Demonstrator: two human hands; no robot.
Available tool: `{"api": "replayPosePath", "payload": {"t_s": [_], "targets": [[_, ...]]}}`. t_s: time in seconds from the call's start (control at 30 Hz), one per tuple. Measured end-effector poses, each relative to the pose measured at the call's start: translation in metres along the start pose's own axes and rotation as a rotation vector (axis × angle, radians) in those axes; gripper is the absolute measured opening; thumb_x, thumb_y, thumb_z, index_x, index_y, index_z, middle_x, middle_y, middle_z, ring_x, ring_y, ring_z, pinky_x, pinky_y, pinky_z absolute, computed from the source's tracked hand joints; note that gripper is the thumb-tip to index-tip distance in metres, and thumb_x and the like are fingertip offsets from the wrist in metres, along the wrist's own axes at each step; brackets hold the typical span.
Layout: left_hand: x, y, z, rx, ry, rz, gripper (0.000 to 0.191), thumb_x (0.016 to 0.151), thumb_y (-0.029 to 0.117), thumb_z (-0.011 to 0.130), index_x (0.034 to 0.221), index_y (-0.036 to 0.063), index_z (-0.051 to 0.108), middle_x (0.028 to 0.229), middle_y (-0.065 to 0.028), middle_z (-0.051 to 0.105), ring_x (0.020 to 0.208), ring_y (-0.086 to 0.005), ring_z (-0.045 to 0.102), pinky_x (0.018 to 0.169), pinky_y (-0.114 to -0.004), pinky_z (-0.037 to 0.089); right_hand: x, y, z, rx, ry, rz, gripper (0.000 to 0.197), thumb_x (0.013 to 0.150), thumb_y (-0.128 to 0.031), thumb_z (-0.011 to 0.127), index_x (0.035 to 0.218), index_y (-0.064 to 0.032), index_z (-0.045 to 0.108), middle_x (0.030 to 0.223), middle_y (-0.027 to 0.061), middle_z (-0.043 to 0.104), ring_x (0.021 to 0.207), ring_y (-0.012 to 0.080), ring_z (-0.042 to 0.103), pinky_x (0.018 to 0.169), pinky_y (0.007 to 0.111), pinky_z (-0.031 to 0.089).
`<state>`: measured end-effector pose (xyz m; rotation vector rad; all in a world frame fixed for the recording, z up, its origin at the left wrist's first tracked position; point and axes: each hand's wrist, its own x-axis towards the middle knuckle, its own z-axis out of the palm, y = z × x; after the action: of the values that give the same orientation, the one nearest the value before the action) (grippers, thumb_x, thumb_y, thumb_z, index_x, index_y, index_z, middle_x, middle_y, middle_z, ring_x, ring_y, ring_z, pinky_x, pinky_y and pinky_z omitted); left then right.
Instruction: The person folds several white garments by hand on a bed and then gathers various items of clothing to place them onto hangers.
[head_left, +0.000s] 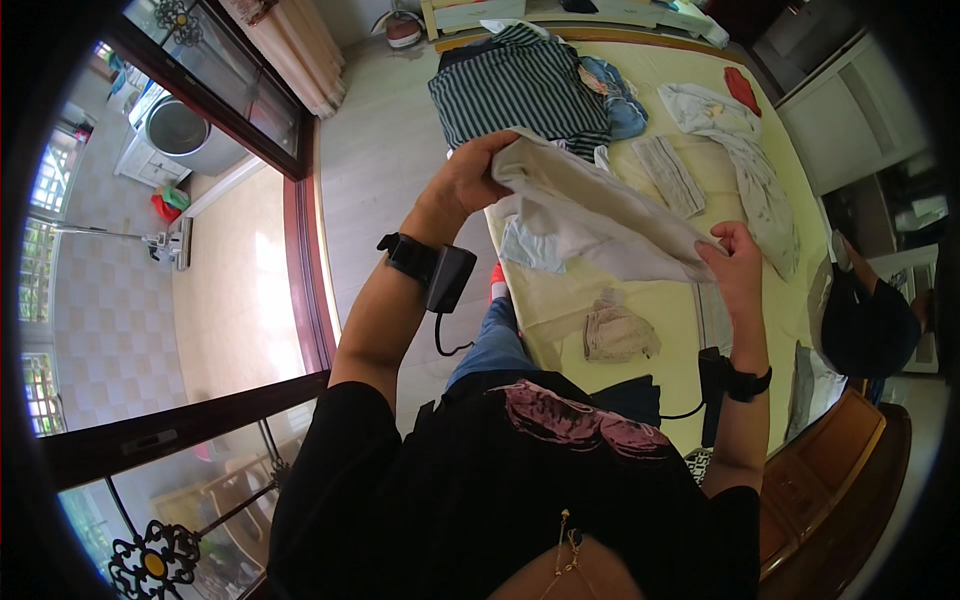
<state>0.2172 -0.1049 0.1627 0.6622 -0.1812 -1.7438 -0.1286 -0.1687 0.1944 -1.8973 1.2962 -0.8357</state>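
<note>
A white cloth garment (592, 202) is stretched between my hands above the bed. My left hand (484, 172) grips its upper left end, and my right hand (727, 251) pinches its lower right end. Below the garment, a beige folded piece of clothing (619, 334) and a pale blue cloth (531, 245) lie on the yellow bed sheet (555, 315). Beyond it are a striped dark garment (517, 90), blue denim clothing (624, 97) and a folded grey-white striped cloth (670, 176).
White patterned bedding or clothing (750, 165) and a red cloth (742, 91) lie on the bed's far right. A wooden headboard (821, 480) stands at the lower right. Another person (870, 326) is at the right edge. A framed glass door (300, 150) stands left.
</note>
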Motion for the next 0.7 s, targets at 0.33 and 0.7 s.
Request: {"api": "replayPosePath", "payload": {"t_s": [0.33,0.7], "targets": [[-0.033,-0.003,0.019,-0.046,-0.276,-0.063,0.037,0.089,0.030,0.040,0.106,-0.0003,0.053,0.102,-0.0128,0.059,0.093,-0.0248,0.057,0.086,-0.038,0.045,-0.001,0.004,-0.006,0.642,-0.116,0.334,0.020,0.083,-0.015,0.051,0.098,-0.0014,0.054,0.083,0.0058,0.060,0.067,0.0141,0.056,0.058,0.026,0.044],[-0.035,-0.034,0.032,-0.167,-0.456,0.007,0.046,0.085,0.026,0.047,0.124,0.0020,0.039,0.118,-0.0143,0.050,0.104,-0.0265,0.052,0.093,-0.041,0.039,-0.011,-0.005,0.023,1.172,-0.270,0.570,0.034,0.082,-0.014,0.051,0.113,0.0001,0.049,0.107,0.0126,0.055,0.093,0.0231,0.057,0.081,0.034,0.046]]}}
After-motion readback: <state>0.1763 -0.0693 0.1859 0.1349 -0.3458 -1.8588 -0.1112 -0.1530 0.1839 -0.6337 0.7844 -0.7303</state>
